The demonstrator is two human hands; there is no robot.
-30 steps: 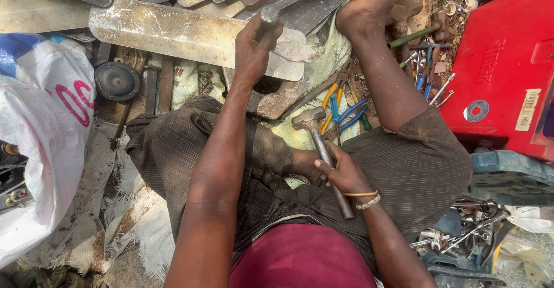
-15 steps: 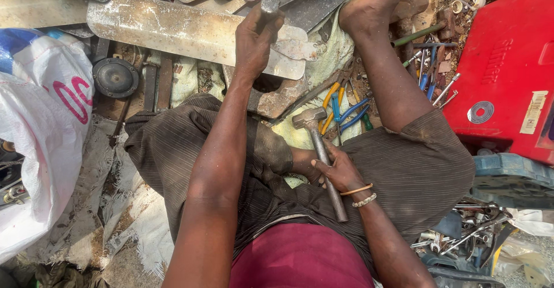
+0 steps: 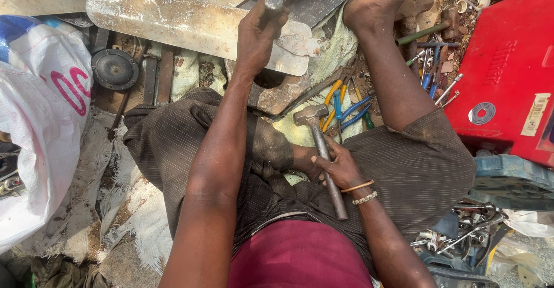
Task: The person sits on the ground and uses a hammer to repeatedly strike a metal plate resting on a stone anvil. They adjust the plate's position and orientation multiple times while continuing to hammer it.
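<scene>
The right hand [image 3: 334, 169] is clenching the heavy, stiff hammer [image 3: 321, 149] mid-handle, while the left hand [image 3: 257, 37] is fisting a steel chisel [image 3: 272, 2] above the hammer.

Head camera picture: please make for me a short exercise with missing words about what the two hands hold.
1. The right hand grips a ____ by its metal handle.
2. The left hand holds a chisel upright against a long, worn sheet of ____.
3. The big box beside the right leg is ____ in colour.
4. The pliers near the hammer head have blue and ____ handles.

Missing words: hammer; metal; red; yellow
</scene>
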